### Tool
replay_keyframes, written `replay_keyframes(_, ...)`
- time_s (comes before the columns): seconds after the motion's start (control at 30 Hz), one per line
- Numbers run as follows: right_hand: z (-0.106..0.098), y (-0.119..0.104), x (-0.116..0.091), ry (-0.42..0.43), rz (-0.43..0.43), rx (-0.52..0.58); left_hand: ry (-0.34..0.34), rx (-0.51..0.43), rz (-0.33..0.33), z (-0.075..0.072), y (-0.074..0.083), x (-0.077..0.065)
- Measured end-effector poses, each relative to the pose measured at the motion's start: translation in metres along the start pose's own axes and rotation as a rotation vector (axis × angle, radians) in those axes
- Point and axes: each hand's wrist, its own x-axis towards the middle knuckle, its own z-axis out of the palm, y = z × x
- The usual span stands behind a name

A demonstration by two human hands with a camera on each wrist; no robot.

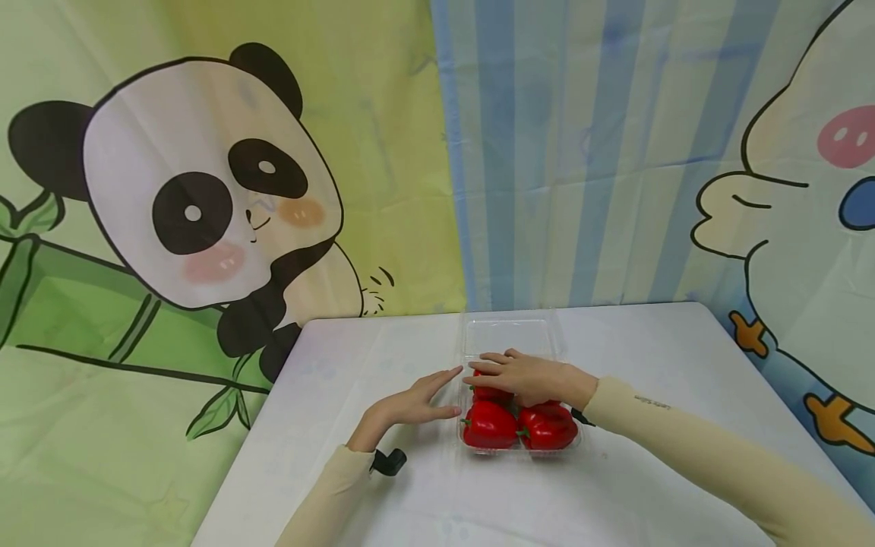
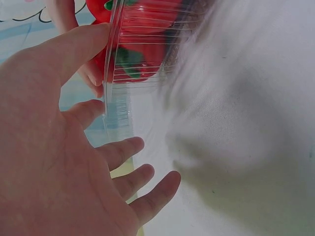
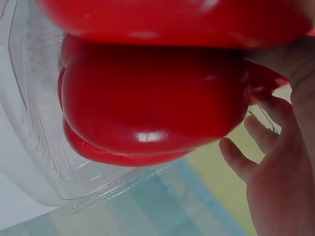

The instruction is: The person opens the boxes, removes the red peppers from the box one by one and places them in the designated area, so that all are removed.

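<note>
Several red bell peppers (image 1: 490,425) lie in a clear plastic clamshell box (image 1: 478,451), two in the near row and others behind, partly covered by my right hand (image 1: 536,377). That hand lies over the back peppers with its fingers extended to the left. In the right wrist view its fingers (image 3: 237,160) are beside the end of a red bell pepper (image 3: 152,98). My left hand (image 1: 413,401) is at the box's left side, fingers spread. The left wrist view shows its thumb at the rim of the box (image 2: 112,69), with the other fingers loosely extended.
The box's clear lid (image 1: 509,334) is folded back flat on the white table (image 1: 369,357), toward the curtain. A printed curtain (image 1: 383,152) stands behind and around the table. A small black wrist camera (image 1: 390,462) sits at my left wrist.
</note>
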Motion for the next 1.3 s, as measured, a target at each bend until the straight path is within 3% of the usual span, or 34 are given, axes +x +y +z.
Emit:
replay_keyframes(0.33,0.001,-0.0006,0.0024,0.07,-0.059,-0.113,-0.005,0.005,0.007,-0.0015,-0.0006,0.0006)
replay_keyframes(1.3,-0.0004,0.0084,0.0,0.048,-0.095,0.012,-0.013,0.002,0.029,-0.0017,0.0013,0.0021)
